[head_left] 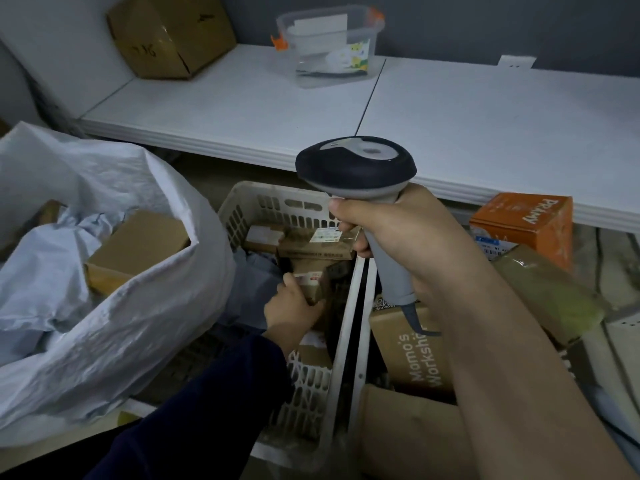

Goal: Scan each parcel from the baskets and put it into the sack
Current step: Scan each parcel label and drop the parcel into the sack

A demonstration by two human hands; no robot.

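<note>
Below white shelf [450,133]: basket [239,216] parcel [311,285] inside left grip [291,313].

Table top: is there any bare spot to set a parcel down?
Yes. The white table is bare right of its seam, and in front of the cardboard box and clear tub up to the near edge. Crowded: the baskets below and the sack, full of parcels.

We see a grey, navy-headed scanner [356,168], a white sack [145,306] at 9 o'clock, an orange box [530,223] at 3 o'clock, a cream slotted basket [242,216] and a brown parcel [313,287].
</note>
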